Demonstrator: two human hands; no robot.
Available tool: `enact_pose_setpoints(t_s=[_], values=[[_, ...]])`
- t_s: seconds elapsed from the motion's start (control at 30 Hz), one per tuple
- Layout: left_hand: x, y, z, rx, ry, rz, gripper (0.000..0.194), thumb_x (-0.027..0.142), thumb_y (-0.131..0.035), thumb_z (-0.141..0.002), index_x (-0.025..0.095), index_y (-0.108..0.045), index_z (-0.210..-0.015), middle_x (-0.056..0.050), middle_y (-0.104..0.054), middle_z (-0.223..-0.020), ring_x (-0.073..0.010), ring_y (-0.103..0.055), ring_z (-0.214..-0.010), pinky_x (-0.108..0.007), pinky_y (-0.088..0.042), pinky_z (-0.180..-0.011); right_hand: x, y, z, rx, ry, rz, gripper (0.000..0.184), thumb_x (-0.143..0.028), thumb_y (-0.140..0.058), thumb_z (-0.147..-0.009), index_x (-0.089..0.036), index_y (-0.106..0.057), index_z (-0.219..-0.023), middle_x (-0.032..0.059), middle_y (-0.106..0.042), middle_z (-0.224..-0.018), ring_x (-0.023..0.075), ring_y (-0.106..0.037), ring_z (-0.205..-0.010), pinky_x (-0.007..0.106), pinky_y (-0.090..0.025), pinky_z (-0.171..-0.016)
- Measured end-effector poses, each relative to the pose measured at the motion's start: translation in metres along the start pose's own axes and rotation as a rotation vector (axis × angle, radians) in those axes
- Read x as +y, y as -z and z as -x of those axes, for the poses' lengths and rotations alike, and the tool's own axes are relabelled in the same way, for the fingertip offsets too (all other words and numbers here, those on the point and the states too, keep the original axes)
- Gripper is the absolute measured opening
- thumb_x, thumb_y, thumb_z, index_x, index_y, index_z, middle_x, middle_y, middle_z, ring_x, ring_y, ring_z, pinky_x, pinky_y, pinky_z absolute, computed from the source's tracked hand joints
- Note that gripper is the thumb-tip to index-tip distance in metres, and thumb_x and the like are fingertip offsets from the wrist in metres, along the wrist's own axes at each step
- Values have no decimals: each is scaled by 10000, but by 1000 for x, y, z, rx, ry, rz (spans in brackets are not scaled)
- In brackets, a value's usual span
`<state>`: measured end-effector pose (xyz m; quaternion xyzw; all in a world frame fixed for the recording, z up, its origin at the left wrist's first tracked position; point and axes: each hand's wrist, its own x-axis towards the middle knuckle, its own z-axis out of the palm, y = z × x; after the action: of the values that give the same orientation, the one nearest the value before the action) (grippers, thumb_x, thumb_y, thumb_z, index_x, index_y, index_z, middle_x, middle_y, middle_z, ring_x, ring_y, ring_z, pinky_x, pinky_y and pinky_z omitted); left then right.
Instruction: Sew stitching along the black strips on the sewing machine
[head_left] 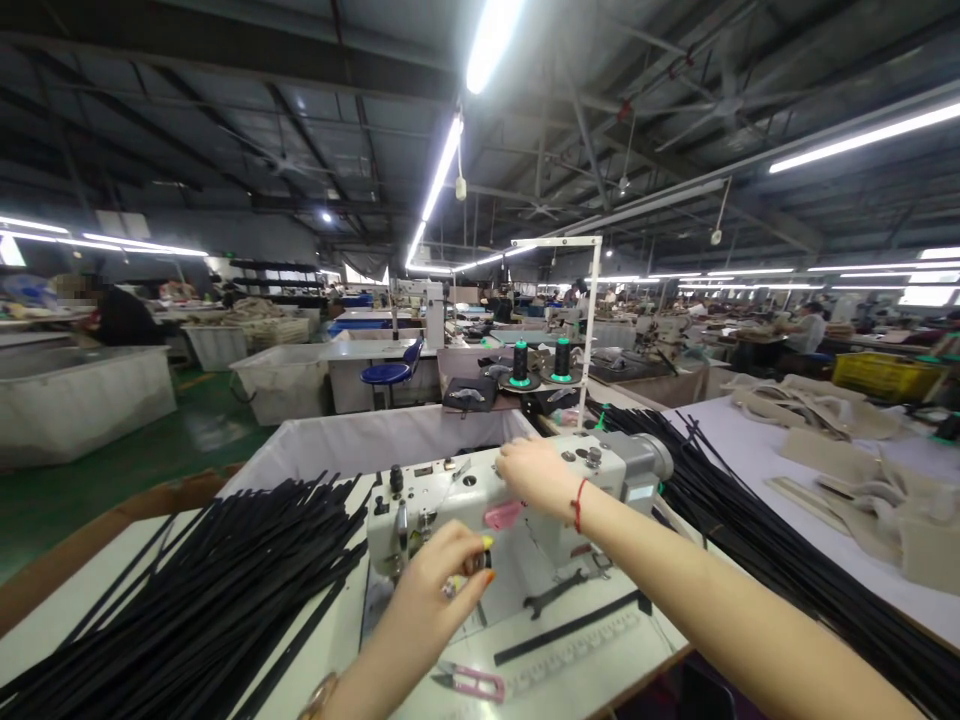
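Note:
A white sewing machine [442,490] stands on the work table in front of me. My left hand [442,575] is in front of its body, thumb and fingers pinched on a small dark round piece, possibly a bobbin [484,562]. My right hand [536,473] reaches over the top of the machine with its fingers curled down; what they grip there is hidden. Below the hands lie a dark wrench [555,594], a black strip [574,627], a clear ruler [577,655] and pink-handled thread snips [478,683].
Black strips [202,590] are heaped left of the machine, and more strips [750,530] lie to the right. Two black thread cones [520,365] stand behind the machine. Beige cut pieces [847,470] cover part of the right table. A white-lined bin [315,450] sits behind.

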<state>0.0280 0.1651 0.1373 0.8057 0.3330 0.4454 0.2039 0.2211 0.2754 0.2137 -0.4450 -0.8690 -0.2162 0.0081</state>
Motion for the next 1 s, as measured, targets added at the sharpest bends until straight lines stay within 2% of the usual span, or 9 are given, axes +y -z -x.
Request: enact_pose_setpoints(t_s=[0.1, 0.23, 0.37, 0.43, 0.53, 0.7, 0.83, 0.93, 1.0], values=[[4, 0, -9, 1, -24, -58, 173, 134, -549, -883, 201, -623, -1023, -33, -547, -888, -169, -553, -792, -294, -450, -744, 4, -1, -1, -9, -59, 16, 216, -144, -488, -892, -122, -693, -959, 161, -701, -991, 231, -630, -937, 324, -398, -810], [0, 5, -23, -7, -17, -129, 175, 132, -529, -893, 202, -608, -1033, -25, -531, -872, -164, -557, -779, -279, -451, -719, 3, -2, 1, -38, -38, 13, 188, -150, -526, -862, -156, -713, -851, 123, -719, -907, 227, -651, -896, 317, -404, -790], [-8, 7, -41, -43, -33, -252, 121, 159, -533, -901, 195, -617, -982, -36, -535, -916, -177, -567, -825, -300, -454, -771, 4, -1, -1, -2, -49, 18, 272, -154, -424, -921, -155, -683, -1004, 151, -689, -1066, 239, -623, -1017, 329, -398, -814], [-10, 6, -47, -52, -18, -299, 103, 170, -526, -909, 187, -619, -950, -42, -536, -926, -184, -568, -841, -308, -456, -787, 7, -2, -2, -12, -80, 26, 260, -116, -437, -898, -122, -689, -960, 171, -699, -1013, 250, -641, -973, 342, -397, -815], [-12, 4, -53, -99, -35, -310, 112, 175, -515, -918, 189, -612, -972, -43, -535, -940, -177, -568, -844, -296, -458, -783, 8, -4, 0, -32, -49, 14, 197, -149, -513, -867, -148, -705, -827, 130, -723, -886, 232, -660, -884, 336, -394, -815], [-14, -3, -68, -122, -28, -420, 113, 160, -514, -902, 173, -615, -853, -48, -540, -917, -184, -564, -836, -302, -451, -786, 8, -7, -3, 23, -64, 17, 264, -136, -428, -912, -132, -685, -973, 152, -705, -1030, 251, -630, -991, 347, -388, -817], [-15, -1, -75, -140, -15, -398, 87, 176, -543, -885, 177, -616, -840, -33, -538, -875, -173, -562, -819, -280, -447, -766, 11, -7, -1, -8, -50, 11, 183, -140, -524, -859, -145, -700, -810, 114, -727, -862, 233, -657, -855, 339, -391, -803], [-13, -2, -79, -166, -35, -449, 99, 169, -541, -878, 176, -617, -815, -38, -548, -890, -173, -565, -824, -275, -442, -768, 9, -7, -1, 26, -25, -1, 186, -199, -504, -896, -167, -687, -911, 107, -713, -972, 218, -635, -927, 314, -381, -808], [-13, -3, -83, -149, 1, -519, 133, 163, -518, -881, 169, -613, -788, -45, -544, -892, -169, -566, -787, -279, -443, -752, 8, -7, 0, 45, -55, 6, 225, -154, -457, -909, -133, -677, -950, 133, -698, -1003, 217, -622, -950, 316, -369, -819]])
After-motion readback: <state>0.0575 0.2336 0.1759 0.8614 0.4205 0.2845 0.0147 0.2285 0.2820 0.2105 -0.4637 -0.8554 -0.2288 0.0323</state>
